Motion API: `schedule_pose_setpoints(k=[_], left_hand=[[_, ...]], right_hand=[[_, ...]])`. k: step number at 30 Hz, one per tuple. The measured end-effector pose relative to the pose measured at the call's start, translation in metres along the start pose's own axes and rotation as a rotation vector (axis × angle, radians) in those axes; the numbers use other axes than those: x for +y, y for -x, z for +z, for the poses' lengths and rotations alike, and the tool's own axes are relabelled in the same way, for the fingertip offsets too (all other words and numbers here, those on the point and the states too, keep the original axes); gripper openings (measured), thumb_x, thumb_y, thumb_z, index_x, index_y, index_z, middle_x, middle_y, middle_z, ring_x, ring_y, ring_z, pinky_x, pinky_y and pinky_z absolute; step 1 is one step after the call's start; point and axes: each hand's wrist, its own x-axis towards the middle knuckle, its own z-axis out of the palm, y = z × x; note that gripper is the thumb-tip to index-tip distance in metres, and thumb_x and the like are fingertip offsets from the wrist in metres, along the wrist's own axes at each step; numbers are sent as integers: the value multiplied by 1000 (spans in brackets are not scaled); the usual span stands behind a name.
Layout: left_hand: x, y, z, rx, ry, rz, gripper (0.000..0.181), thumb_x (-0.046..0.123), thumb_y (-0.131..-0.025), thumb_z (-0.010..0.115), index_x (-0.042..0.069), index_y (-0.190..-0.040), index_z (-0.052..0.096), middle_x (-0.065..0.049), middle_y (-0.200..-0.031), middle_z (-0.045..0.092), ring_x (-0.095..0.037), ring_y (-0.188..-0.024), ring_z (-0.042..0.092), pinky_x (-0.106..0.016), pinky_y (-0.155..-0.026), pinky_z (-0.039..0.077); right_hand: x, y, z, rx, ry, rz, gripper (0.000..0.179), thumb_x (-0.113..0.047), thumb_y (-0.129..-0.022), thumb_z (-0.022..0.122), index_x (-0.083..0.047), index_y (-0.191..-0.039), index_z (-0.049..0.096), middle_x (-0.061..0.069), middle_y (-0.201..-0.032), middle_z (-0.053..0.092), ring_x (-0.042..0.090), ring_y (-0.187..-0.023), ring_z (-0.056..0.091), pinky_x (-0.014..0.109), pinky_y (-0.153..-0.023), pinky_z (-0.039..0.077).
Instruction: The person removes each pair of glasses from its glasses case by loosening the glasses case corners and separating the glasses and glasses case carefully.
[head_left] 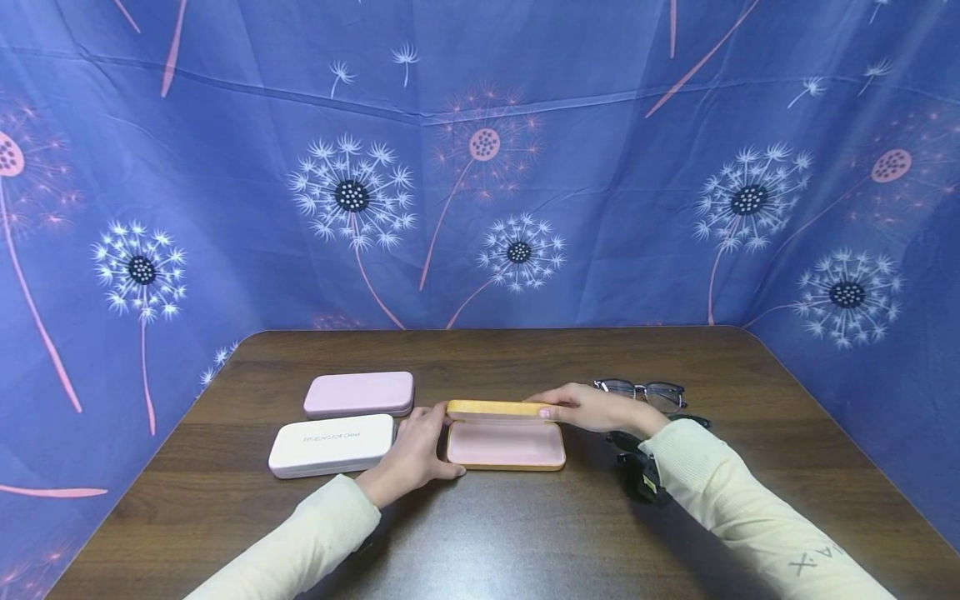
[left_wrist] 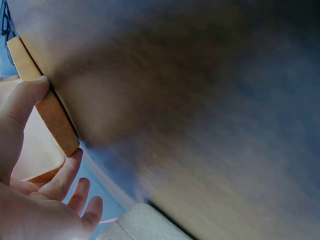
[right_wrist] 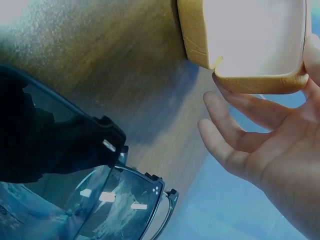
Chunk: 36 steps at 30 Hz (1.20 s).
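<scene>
An orange-yellow glasses case (head_left: 506, 443) with a pale pink lining lies open on the table, its lid (head_left: 491, 408) raised at the back. My left hand (head_left: 416, 454) grips the left end of the case. In the left wrist view, the thumb (left_wrist: 37, 89) presses on its orange side and a finger touches the corner. At the other end my right hand (head_left: 596, 407) pinches the lid's right corner. From the right wrist, the lid's lining (right_wrist: 255, 35) faces the camera, with two fingers spread free below the edge.
A pink glasses case (head_left: 360, 393) and a white lettered one (head_left: 330, 446) lie closed at the left, the white one right by my left hand. Clear eyeglasses (head_left: 663, 397) lie behind my right wrist; dark sunglasses (right_wrist: 75, 145) lie under it. A patterned blue cloth (head_left: 465, 183) hangs behind the table.
</scene>
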Motion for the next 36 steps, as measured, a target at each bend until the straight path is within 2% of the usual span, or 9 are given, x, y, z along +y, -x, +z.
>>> schedule_pose_setpoints(k=[3,12,15,19,22,24,29,31,36], left_hand=[[0,0,0,-4,-15,-5,91,26,-52,87,-6,-125,43,-7,-105,64,-31,-108,49,-48,-93,38],[1,0,-1,-14,-37,-24,94,28,-53,87,-6,-127,42,-13,-110,62,-32,-111,48,-48,-95,38],[2,1,-1,-7,-37,-23,93,28,-52,87,-5,-127,43,-15,-113,60,-33,-111,48,-48,-94,38],[2,1,-1,-5,-35,-23,93,28,-52,87,-4,-127,43,-17,-115,59,-33,-111,48,-48,-94,38],[2,1,-1,-6,-34,-24,92,28,-52,87,-4,-127,43,-16,-114,60,-32,-110,49,-48,-93,38],[2,1,-1,-6,-36,-26,92,28,-52,87,-3,-127,43,-17,-113,60,-32,-110,49,-48,-93,38],[2,0,-2,-12,-52,-27,92,29,-52,87,-3,-127,44,-17,-113,60,-32,-109,49,-48,-93,39],[2,0,-2,-13,-54,-24,92,29,-52,87,-2,-127,44,-16,-113,60,-32,-109,49,-48,-93,39],[2,0,-2,-8,-46,-12,92,28,-51,87,-3,-127,44,-16,-113,60,-32,-108,49,-47,-93,38]], right_hand=[[1,1,2,-1,9,-20,41,-27,-97,42,-5,-131,49,15,-128,54,32,-120,50,46,-99,40],[1,5,8,1,8,15,44,-31,-95,44,-9,-133,47,10,-129,54,24,-118,52,43,-96,43],[1,6,8,9,16,12,44,-31,-94,47,-10,-133,48,10,-128,55,17,-110,54,37,-92,45],[1,7,9,19,13,15,43,-30,-93,49,-12,-132,50,9,-126,57,10,-93,53,26,-80,44],[1,6,10,29,13,5,42,-30,-93,50,-13,-131,51,9,-126,57,7,-93,53,24,-79,44],[1,6,10,35,9,-1,42,-30,-92,50,-12,-130,51,9,-126,57,6,-85,54,22,-76,45],[0,7,12,53,26,-10,41,-28,-92,51,-9,-129,52,10,-125,57,4,-83,53,21,-73,44],[-1,7,13,60,29,-10,40,-26,-93,51,-7,-128,52,10,-126,56,6,-90,53,21,-76,44],[-1,8,15,74,23,-8,40,-25,-93,51,-6,-128,53,11,-127,55,9,-93,55,22,-73,43]])
